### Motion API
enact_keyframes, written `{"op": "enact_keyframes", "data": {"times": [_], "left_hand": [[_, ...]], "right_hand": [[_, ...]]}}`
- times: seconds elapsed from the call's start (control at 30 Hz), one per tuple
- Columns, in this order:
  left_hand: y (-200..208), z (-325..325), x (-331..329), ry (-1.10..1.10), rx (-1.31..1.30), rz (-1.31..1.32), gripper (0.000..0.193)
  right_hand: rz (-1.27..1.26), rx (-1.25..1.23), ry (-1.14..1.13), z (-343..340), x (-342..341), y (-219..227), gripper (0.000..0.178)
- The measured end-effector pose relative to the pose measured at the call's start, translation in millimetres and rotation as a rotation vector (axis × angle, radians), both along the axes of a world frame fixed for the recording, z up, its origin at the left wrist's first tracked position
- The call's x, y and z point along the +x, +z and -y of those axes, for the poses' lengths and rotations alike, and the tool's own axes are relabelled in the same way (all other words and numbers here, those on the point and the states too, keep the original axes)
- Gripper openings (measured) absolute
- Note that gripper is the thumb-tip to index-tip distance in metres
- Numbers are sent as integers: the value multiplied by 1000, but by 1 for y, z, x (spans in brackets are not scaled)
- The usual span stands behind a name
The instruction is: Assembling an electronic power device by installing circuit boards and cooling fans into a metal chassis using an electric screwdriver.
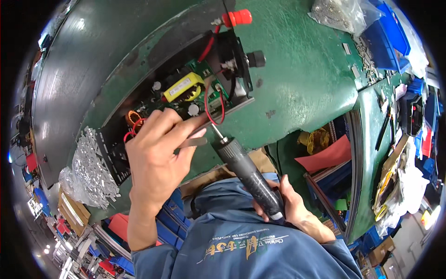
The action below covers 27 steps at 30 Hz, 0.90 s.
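Note:
My left hand (155, 149) is at the near edge of an open black device housing (237, 108), its fingers closed on a small flat grey metal piece (194, 141). My right hand (295, 207) grips a black electric screwdriver (251, 174) low by my body. The screwdriver's bit points up toward the housing's near edge, close to my left fingertips; whether it touches anything I cannot tell. Inside the housing sits a green circuit board with a yellow transformer (183, 87). A red terminal (237, 17) and a black terminal (256, 59) stick out from its right end panel. A red wire loop hangs over the near edge.
Small silver metal pieces (93, 165) lie heaped on a plastic bag left of the housing. At the far right are a bag of small parts (339, 16), blue bins (381, 44) and loose metal strips. Right of my body, a shelf below the bench holds red sheets (327, 156).

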<state>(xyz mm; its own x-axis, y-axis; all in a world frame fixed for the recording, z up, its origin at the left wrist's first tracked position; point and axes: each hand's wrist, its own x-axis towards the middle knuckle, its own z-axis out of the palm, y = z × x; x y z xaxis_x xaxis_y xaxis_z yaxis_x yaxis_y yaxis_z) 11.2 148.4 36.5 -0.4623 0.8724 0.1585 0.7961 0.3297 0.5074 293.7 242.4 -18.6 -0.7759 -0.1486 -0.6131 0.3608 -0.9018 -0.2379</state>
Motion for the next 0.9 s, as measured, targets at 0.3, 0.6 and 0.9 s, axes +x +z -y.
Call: {"op": "enact_keyframes", "data": {"times": [0.3, 0.6, 0.9], "left_hand": [[-1, 2, 1, -14, -50, -8, 31], [-4, 0, -2, -18, -25, 17, 33], [-8, 0, 0, -8, -7, 5, 34]], "right_hand": [[25, 489, 55, 16, 12, -5, 77], [-31, 751, 176, 7, 2, 2, 61], [-18, 786, 212, 3, 2, 7, 61]]}}
